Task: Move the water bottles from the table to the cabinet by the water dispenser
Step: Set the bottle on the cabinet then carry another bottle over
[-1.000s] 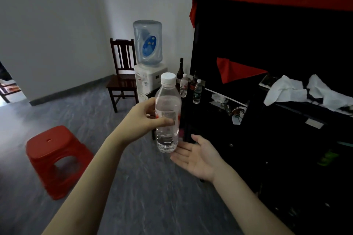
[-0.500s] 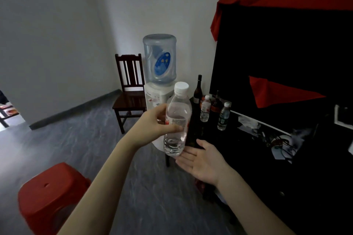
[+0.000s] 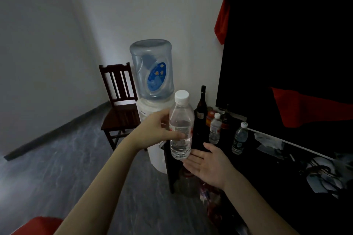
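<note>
Over the last second the water dispenser (image 3: 152,86) and the dark cabinet (image 3: 267,168) beside it loom larger, so we judge the carry near its end, placement not yet made. Our left hand (image 3: 154,131) grips the clear, ribbed, white-capped water bottle (image 3: 180,126) upright in mid-air; our right hand (image 3: 208,164) lies palm-up, fingers straight, just under its base. Two similar small bottles (image 3: 214,129) stand on the glossy black top.

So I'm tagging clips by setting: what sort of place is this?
Probably a room in a home: a water dispenser in the corner, a wooden chair beside it, and a dark cabinet holding bottles.
</note>
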Demonstrator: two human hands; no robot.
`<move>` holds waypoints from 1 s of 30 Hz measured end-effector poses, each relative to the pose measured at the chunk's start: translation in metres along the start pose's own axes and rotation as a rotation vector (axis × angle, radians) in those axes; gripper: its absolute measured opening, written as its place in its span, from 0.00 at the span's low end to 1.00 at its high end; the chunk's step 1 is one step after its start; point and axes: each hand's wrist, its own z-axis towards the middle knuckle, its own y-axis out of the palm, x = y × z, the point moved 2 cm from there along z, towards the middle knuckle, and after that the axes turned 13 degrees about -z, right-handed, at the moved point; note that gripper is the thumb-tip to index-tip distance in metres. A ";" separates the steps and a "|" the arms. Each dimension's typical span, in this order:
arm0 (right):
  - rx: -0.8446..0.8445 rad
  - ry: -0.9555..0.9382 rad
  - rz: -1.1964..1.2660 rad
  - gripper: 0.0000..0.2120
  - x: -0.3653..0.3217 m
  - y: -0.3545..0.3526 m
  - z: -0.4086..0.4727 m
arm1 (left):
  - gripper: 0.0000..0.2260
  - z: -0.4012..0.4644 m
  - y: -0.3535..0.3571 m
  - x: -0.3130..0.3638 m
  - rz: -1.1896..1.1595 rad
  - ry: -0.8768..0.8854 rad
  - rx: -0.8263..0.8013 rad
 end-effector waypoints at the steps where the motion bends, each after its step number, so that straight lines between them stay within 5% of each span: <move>1: -0.008 -0.009 0.010 0.26 -0.013 0.003 0.018 | 0.21 0.021 -0.009 -0.003 0.013 0.007 -0.011; 11: 0.032 -0.023 0.090 0.27 -0.119 0.020 0.157 | 0.21 0.185 -0.079 -0.056 0.079 -0.022 -0.075; 30: 0.334 0.006 0.330 0.34 -0.166 0.017 0.350 | 0.25 0.383 -0.132 -0.217 -0.012 0.002 -0.497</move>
